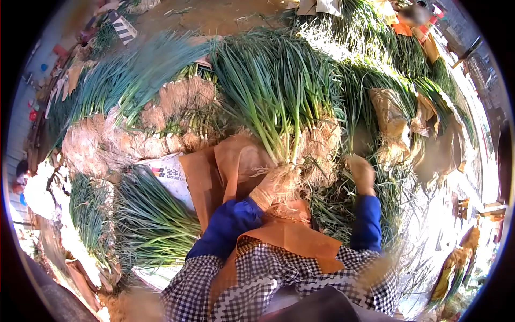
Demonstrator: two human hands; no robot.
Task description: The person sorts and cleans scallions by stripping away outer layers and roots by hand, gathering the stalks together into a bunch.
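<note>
A bunch of green onions (pixel 284 126) lies with its leaves pointing away from me and its pale, stringy roots (pixel 285 180) toward my lap. My left hand (pixel 268 192) is closed around the root end, partly hidden by the roots. To the right, my right hand (pixel 360 173) is closed, with the fingers curled. A thin green onion stalk (pixel 351 140) runs up from its fingers. Below it, loose green trimmings (pixel 335 206) lie in a heap. An orange-brown sheet (pixel 289 239) covers my lap over a checked apron (pixel 247 273).
More green onions with root ends (pixel 182 102) are piled at the left. A white printed sack (pixel 171 180) and another green onion pile (pixel 153 214) lie nearer on that side. At the right are onions wrapped in brown paper (pixel 390 112). Bare brown ground (pixel 214 19) shows at the far side.
</note>
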